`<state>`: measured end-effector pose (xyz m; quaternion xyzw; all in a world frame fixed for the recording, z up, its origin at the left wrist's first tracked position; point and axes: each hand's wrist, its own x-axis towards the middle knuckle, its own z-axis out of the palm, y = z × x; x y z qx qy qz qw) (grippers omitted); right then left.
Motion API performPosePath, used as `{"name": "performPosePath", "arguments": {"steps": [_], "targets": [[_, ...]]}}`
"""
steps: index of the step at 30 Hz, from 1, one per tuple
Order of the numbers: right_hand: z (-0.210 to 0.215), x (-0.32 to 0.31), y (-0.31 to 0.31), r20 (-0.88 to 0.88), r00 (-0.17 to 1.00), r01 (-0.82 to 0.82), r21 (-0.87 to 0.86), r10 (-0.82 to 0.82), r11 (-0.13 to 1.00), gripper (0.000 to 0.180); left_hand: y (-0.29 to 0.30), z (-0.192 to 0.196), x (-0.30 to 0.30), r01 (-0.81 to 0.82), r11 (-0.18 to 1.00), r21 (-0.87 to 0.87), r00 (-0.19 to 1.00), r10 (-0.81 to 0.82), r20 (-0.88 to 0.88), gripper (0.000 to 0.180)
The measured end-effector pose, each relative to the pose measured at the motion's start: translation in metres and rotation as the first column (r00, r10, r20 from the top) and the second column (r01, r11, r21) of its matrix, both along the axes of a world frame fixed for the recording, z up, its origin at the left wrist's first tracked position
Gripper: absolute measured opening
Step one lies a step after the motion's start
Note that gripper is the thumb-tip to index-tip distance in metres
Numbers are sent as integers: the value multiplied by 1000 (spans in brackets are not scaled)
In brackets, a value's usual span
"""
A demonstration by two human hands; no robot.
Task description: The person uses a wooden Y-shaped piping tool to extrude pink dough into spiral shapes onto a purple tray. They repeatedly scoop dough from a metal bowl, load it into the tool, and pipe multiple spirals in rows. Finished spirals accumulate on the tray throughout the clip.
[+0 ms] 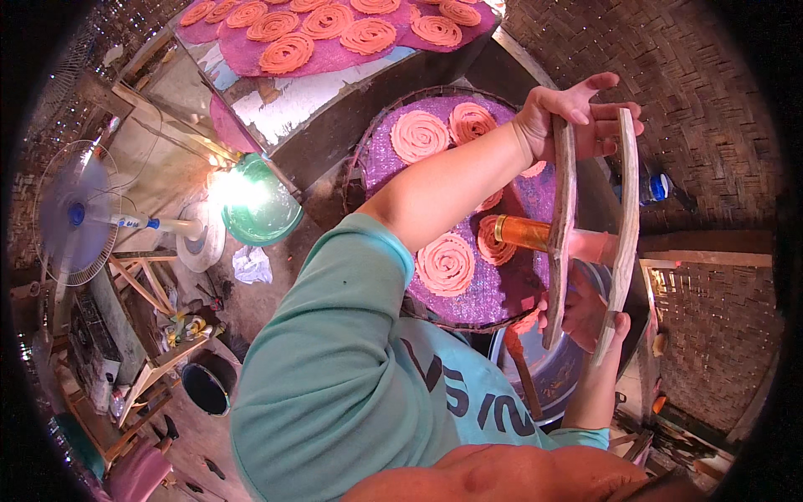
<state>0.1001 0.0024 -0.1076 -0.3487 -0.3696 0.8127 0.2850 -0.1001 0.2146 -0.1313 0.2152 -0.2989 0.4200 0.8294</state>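
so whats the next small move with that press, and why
Probably squeeze the two wooden levers together, both hands gripping them: left hand at the top, right hand at the bottom. The brass cylinder hangs over the purple-lined tray, where bare lining shows between the orange spirals.

Glaring green basin, fisheye-bent dark rim
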Motion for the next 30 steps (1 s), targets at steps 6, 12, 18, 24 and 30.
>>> {"name": "performPosePath", "arguments": {"steps": [6,12,18,24,30], "targets": [[5,-15,8,113,993,30,0,-30,1000,106,12,-18,-2,29,997,-69,998,-25,66,42],[-12,-14,3,132,990,59,-3,-58,998,105,16,-26,-6,21,997,-72,998,-17,54,51],[-21,-10,-15,56,998,17,-26,-15,1000,107,-9,-20,-22,-19,999,-37,1000,20,10,55],[-4,-2,-44,-5,989,145,-74,-146,987,98,-34,-12,-13,16,1000,0,999,-16,-29,49],[-3,45,-87,212,914,345,39,-345,938,100,-46,5,17,26,999,38,999,-24,-38,43]]}}
